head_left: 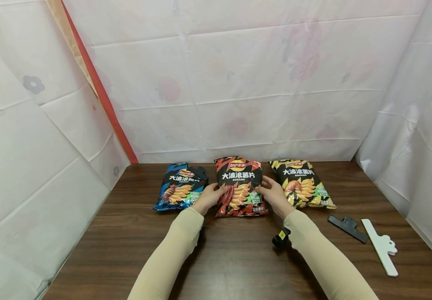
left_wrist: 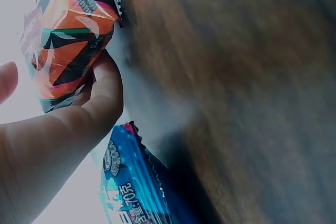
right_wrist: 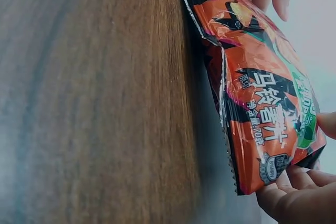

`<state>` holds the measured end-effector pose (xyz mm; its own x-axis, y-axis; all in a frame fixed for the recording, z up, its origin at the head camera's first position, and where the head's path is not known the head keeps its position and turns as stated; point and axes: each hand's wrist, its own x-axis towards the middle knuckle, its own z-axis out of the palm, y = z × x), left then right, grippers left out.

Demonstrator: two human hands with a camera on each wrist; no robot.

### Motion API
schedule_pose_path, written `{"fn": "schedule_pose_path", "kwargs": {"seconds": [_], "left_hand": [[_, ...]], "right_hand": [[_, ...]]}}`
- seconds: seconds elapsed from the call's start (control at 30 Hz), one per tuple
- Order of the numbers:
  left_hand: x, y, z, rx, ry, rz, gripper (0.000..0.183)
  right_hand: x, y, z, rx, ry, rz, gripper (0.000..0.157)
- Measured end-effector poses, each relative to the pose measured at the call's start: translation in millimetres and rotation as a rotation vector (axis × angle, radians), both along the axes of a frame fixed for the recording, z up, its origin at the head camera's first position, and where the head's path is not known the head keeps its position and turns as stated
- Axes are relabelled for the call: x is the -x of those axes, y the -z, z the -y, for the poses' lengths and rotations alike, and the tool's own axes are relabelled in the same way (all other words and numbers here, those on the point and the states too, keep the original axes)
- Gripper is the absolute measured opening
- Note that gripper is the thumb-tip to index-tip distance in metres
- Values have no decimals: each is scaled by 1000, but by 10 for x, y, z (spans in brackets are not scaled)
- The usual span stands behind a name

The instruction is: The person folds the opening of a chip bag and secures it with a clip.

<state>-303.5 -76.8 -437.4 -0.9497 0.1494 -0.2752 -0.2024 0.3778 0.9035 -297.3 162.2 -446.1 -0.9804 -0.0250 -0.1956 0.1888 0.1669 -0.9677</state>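
Note:
A red bag of potato chips (head_left: pixel 238 179) lies face up between my two hands in the head view. My left hand (head_left: pixel 211 196) grips its left side, with the thumb on the front and the fingers tucked beneath. On the opposite side my right hand (head_left: pixel 273 193) holds the bag the same way, and in the right wrist view its fingers (right_wrist: pixel 283 198) curl under the lower corner. The bag's lower edge (right_wrist: pixel 226 108) appears slightly raised from the table there. Left of it lies a blue chip bag (head_left: pixel 176 187) with a black clip (head_left: pixel 199 172) at its top corner.
To the right lies a yellow chip bag (head_left: pixel 302 185). A black clip (head_left: pixel 347 228) and a white clip (head_left: pixel 380 248) rest nearby on the dark wooden table (head_left: pixel 234 262). Behind the table hangs a pale cloth (head_left: pixel 238 83), with more cloth along both sides.

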Motion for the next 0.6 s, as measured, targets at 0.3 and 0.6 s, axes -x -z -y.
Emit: {"fn": "schedule_pose_path", "kwargs": {"seconds": [0.3,0.6], "left_hand": [[-61,-28,16,-3,-1,-37,73],[-114,-31,30,-21,-5,-41,77]], "right_hand": [[-129,-22,-2,3,-17,-79,68],[-277,-88,-9,10,-74,-145,70]]}}
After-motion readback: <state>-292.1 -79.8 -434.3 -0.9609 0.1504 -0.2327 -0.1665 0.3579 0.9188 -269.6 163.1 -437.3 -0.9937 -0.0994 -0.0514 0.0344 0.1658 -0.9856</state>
